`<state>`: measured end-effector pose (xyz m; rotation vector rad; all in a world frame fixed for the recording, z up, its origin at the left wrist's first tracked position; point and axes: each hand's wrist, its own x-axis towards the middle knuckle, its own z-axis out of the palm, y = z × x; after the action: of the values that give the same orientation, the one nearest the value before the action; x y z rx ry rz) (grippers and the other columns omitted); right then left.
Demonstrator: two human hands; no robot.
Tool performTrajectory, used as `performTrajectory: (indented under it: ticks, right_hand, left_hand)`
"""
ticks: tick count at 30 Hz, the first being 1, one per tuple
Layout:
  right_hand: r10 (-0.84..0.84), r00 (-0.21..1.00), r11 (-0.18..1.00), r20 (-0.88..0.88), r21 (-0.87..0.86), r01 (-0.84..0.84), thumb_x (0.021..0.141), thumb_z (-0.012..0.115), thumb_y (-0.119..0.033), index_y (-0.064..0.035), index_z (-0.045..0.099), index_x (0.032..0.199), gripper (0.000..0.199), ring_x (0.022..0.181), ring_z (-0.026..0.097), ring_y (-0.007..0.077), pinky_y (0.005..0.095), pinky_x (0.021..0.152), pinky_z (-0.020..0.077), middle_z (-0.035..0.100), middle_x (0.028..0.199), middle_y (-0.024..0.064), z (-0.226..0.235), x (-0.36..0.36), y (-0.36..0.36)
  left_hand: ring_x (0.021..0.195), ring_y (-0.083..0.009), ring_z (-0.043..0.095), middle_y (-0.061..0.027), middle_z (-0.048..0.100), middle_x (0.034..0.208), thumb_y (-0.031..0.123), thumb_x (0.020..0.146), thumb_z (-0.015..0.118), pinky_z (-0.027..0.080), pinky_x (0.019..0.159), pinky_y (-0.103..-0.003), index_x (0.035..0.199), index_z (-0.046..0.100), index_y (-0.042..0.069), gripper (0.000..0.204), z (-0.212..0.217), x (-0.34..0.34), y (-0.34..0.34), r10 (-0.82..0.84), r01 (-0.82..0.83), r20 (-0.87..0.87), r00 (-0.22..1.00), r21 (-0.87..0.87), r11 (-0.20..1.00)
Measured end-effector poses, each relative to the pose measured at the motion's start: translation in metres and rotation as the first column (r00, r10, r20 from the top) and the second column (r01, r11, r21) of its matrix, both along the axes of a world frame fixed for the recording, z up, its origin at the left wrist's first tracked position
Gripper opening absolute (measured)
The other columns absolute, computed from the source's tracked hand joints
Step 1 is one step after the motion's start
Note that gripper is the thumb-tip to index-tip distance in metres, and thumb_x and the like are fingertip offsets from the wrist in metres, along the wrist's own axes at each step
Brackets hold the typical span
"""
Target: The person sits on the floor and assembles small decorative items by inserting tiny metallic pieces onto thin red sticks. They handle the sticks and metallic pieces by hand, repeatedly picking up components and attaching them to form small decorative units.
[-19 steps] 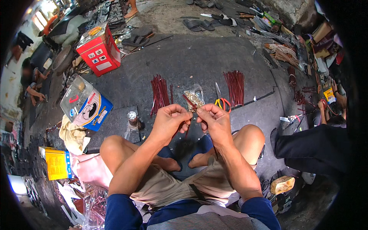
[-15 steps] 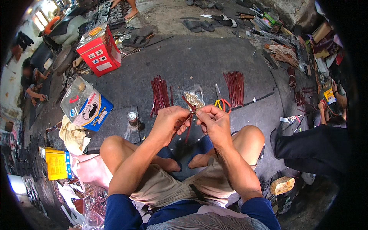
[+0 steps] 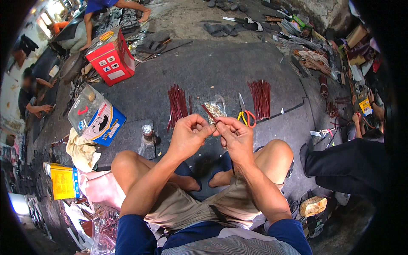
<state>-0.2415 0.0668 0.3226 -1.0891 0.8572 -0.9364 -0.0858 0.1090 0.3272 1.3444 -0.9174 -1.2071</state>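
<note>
My left hand [image 3: 190,136] and my right hand [image 3: 235,138] meet over my lap, fingers pinched together. Between their fingertips is a thin dark red strap [image 3: 208,113], its free end sticking up to the left. Whatever else is at the pinch is too small to make out. Just beyond lies a clear plastic bag [image 3: 216,107] of small shiny gold-coloured pieces. Scissors [image 3: 245,114] with red and yellow handles rest to its right. One bundle of dark red straps [image 3: 177,104] lies to the left of the bag, another bundle [image 3: 259,98] to the right.
Left of me stand a small jar [image 3: 147,131], a clear-and-blue tub [image 3: 97,117], a red box-shaped can [image 3: 111,61] and a yellow can [image 3: 63,181]. Co-workers sit at far left and right; another person's dark-clad leg [image 3: 346,163] reaches in from the right. Sandals [image 3: 220,29] lie farther off.
My hands have drawn closer together, and the strap ends that hung below them no longer show. At the upper left, a person in blue shorts has come further into view.
</note>
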Motion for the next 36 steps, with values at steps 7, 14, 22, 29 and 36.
performTrajectory:
  ticks: [7, 14, 22, 29, 36]
  right_hand:
    - [-0.067, 0.997, 0.977, -0.023, -0.203, 0.061, 0.095, 0.062, -0.008, 0.0004, 0.066, 0.113, 0.02, 0.061, 0.053, 0.0032, 0.018, 0.055, 0.0432, 0.068, 0.084, 0.0044, 0.0, 0.006, 0.006]
    - [-0.118, 0.993, 0.96, -0.031, -0.26, 0.106, 0.094, 0.063, -0.007, 0.0004, 0.067, 0.113, 0.021, 0.065, 0.056, 0.0047, 0.0194, 0.058, 0.0466, 0.07, 0.087, 0.006, -0.001, 0.006, 0.008]
    - [-0.086, 0.996, 0.964, 0.014, -0.251, 0.086, 0.094, 0.063, -0.006, 0.0012, 0.068, 0.111, 0.02, 0.064, 0.058, 0.0067, 0.0205, 0.057, 0.0485, 0.071, 0.086, 0.0088, 0.0, 0.006, 0.006]
    - [-0.045, 0.998, 0.982, 0.04, -0.18, 0.051, 0.093, 0.065, -0.006, 0.0028, 0.068, 0.112, 0.021, 0.063, 0.056, 0.0055, 0.0197, 0.056, 0.0462, 0.07, 0.083, 0.0071, -0.002, 0.003, 0.0]
    - [0.001, 0.998, 0.989, 0.061, -0.146, 0.008, 0.093, 0.065, -0.006, 0.0015, 0.068, 0.112, 0.021, 0.061, 0.055, 0.0057, 0.0194, 0.054, 0.0438, 0.069, 0.08, 0.0073, 0.002, 0.001, -0.001]
  left_hand:
    - [0.052, -0.0038, 0.049, 0.0001, 0.059, 0.065, 0.013, 0.089, 0.068, 0.036, 0.046, -0.02, 0.084, 0.063, 0.002, 0.013, 0.008, 0.005, -0.002, -0.041, 0.045, 0.064, 0.997, -0.06, 0.997]
    - [0.057, -0.0034, 0.05, 0.0008, 0.06, 0.068, 0.011, 0.089, 0.067, 0.037, 0.049, -0.021, 0.09, 0.067, 0.0, 0.011, 0.002, 0.002, -0.001, 0.001, 0.0, 0.009, 1.0, -0.038, 0.999]
    - [0.068, -0.0049, 0.056, -0.0035, 0.068, 0.078, 0.01, 0.089, 0.068, 0.044, 0.062, -0.02, 0.094, 0.07, -0.002, 0.013, -0.005, -0.003, 0.0, 0.067, -0.074, -0.057, 0.996, -0.135, 0.988]
    - [0.075, -0.0067, 0.061, -0.0062, 0.071, 0.083, 0.01, 0.088, 0.07, 0.047, 0.068, -0.021, 0.094, 0.07, -0.004, 0.015, -0.007, -0.013, 0.002, 0.075, -0.112, -0.179, 0.981, -0.205, 0.972]
    - [0.07, -0.005, 0.058, -0.0037, 0.069, 0.079, 0.009, 0.086, 0.072, 0.045, 0.064, -0.02, 0.094, 0.071, -0.003, 0.015, -0.006, -0.011, 0.001, 0.062, -0.1, -0.179, 0.982, -0.209, 0.973]
